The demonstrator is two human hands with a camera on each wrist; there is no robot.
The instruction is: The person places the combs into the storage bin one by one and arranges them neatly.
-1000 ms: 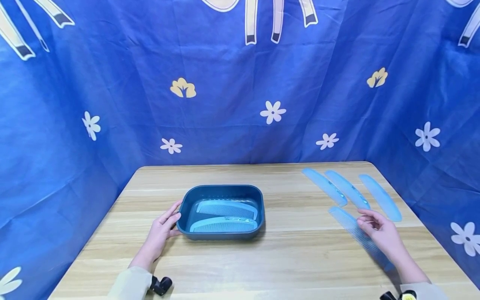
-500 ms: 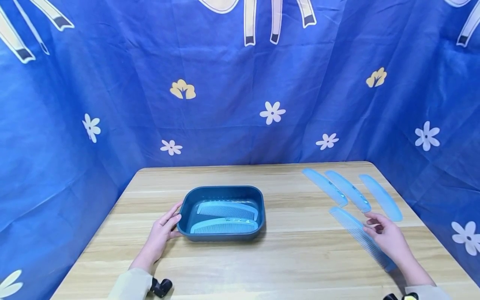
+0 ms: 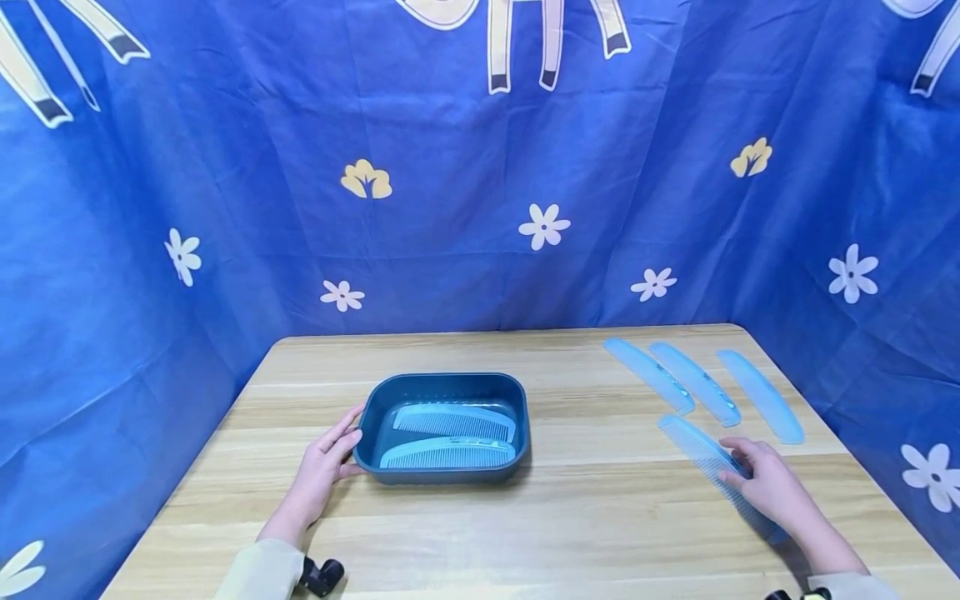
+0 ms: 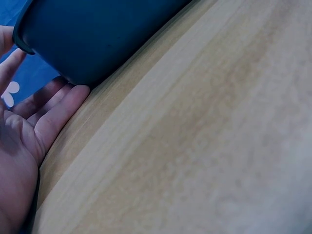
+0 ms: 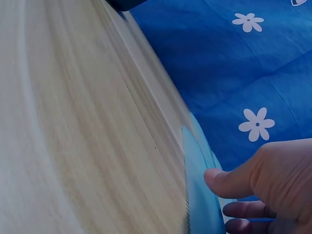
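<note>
My left hand (image 3: 321, 468) rests against the left side of a dark blue rectangular basin (image 3: 442, 477), fingertips at its rim and lower edge. Inside the basin lie two light blue combs, a rear comb (image 3: 453, 417) and a front comb (image 3: 446, 455), teeth towards me. On the right, my right hand (image 3: 768, 483) is right over another light blue comb (image 3: 697, 450) lying slantwise on the table. In the right wrist view, its thumb (image 5: 219, 180) overlaps this comb (image 5: 197, 170), with the other fingers apart from the thumb. The comb's near part is partly hidden by the hand.
Beyond the right hand, three more light blue combs lie slantwise: a left one (image 3: 651, 375), a middle one (image 3: 697, 385) and a right one (image 3: 761, 396). The wooden table (image 3: 570, 533) ends at a blue patterned curtain (image 3: 480, 283) behind and at the sides.
My right hand has come back slightly towards me and lower over the nearest comb, its fingers now by that comb's edge. The left hand and basin stay almost still.
</note>
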